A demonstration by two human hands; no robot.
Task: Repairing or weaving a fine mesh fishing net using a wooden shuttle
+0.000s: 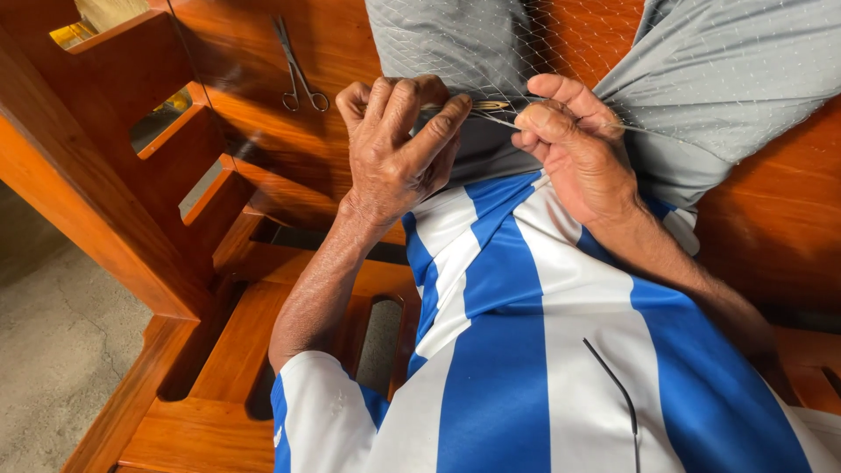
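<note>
A thin, pale mesh net (561,44) lies spread over my lap and my grey shorts (727,79). My left hand (399,144) pinches a bunch of the net with curled fingers. Close beside it, my right hand (574,144) grips a slim yellowish netting needle (491,107) between thumb and forefinger, its tip pointing toward the left hand. The two hands are almost touching above the hem of my blue and white striped shirt (517,350).
I sit on a polished reddish wooden bench (263,158) with slatted armrests at the left. A pair of metal scissors (298,74) lies on the seat to the far left. Bare concrete floor (53,350) shows at the lower left.
</note>
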